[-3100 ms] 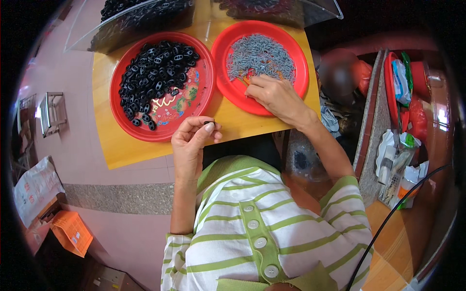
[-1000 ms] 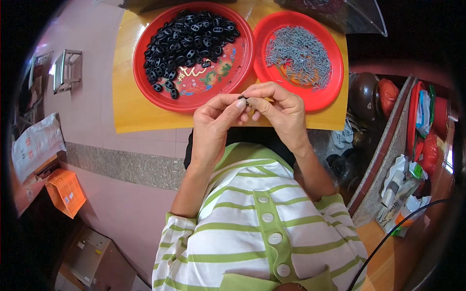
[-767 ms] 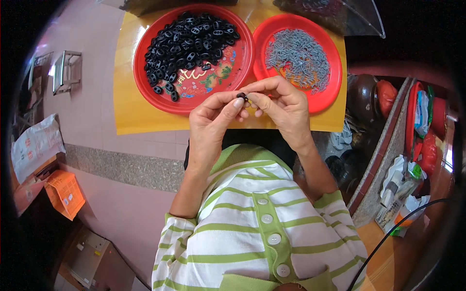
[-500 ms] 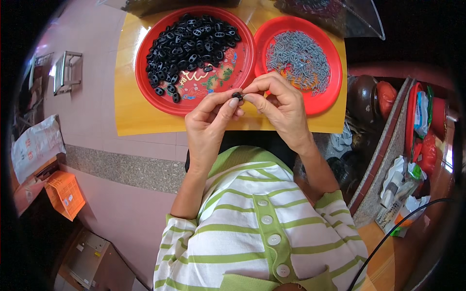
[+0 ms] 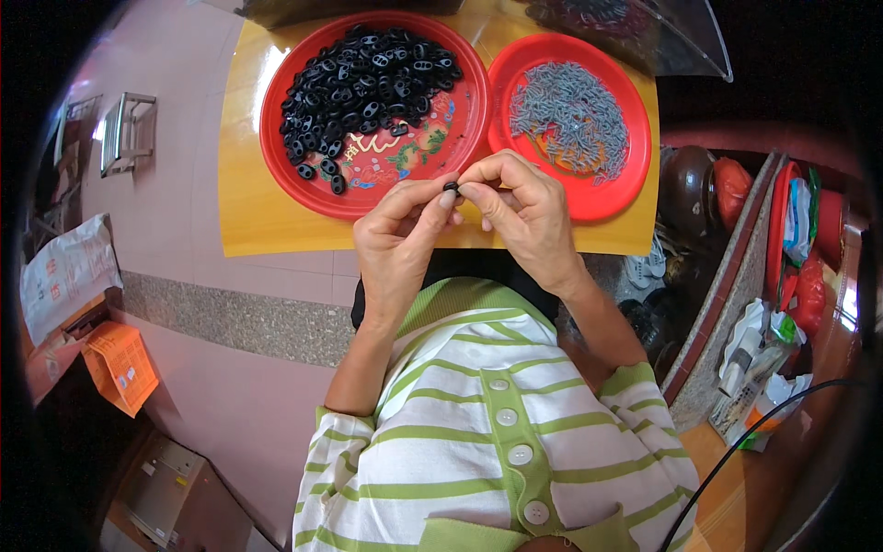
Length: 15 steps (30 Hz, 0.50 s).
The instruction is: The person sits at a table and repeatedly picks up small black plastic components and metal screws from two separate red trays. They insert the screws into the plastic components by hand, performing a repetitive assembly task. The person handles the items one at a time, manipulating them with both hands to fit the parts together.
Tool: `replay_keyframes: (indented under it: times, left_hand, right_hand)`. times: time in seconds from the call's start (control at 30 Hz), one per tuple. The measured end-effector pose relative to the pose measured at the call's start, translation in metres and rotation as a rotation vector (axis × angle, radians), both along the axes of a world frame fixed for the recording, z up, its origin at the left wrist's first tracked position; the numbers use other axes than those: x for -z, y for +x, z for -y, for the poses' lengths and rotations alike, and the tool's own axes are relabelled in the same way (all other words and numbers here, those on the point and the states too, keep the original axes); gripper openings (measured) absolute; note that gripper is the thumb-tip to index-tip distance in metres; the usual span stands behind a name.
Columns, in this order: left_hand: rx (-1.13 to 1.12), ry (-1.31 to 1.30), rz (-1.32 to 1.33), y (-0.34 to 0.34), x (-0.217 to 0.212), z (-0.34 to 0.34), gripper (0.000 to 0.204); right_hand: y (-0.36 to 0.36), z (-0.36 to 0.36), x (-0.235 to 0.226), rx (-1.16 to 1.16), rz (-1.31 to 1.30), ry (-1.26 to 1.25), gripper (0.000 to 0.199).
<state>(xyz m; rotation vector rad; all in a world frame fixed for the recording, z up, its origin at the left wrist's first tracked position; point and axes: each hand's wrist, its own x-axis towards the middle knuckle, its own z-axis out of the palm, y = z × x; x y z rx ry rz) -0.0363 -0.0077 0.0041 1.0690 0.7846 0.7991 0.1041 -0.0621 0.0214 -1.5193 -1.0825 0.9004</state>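
My left hand point(image 5: 401, 228) pinches a small black oval plastic piece point(image 5: 451, 187) between thumb and forefinger, just past the near edge of the round red tray. Meeting it from the other side, my right hand point(image 5: 526, 208) has thumb and forefinger closed at the piece's right end. Whatever sits between those right fingertips is too small and covered to make out. A heap of like black two-holed oval pieces point(image 5: 363, 87) fills much of the patterned red tray point(image 5: 276, 175) on the left. Small grey screws point(image 5: 570, 110) lie spread in the red plate point(image 5: 635, 175) on the right.
Both trays rest on a yellow table point(image 5: 248, 235); clear plastic containers point(image 5: 685, 41) stand along its far edge. At left are a metal stool point(image 5: 127, 133), a white sack point(image 5: 72, 276) and an orange box point(image 5: 121, 366). A black cable point(image 5: 736, 442) crosses the lower right.
Both hands stay together at nearly the same place, and the black piece has turned slightly between the fingertips. The trays appear shifted a little to the right in view.
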Motion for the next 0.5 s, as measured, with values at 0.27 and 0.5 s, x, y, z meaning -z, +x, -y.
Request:
replay_keyframes:
  times: [0.27, 0.5]
  left_hand:
    - [-0.080, -0.013, 0.019, -0.001, -0.001, -0.015, 0.018]
    - [-0.197, -0.120, 0.180, -0.012, -0.003, -0.017, 0.019]
  right_hand:
    - [-0.005, -0.023, -0.002, -0.013, -0.208, -0.012, 0.010]
    - [-0.009, -0.036, -0.017, -0.128, -0.345, -0.043, 0.014]
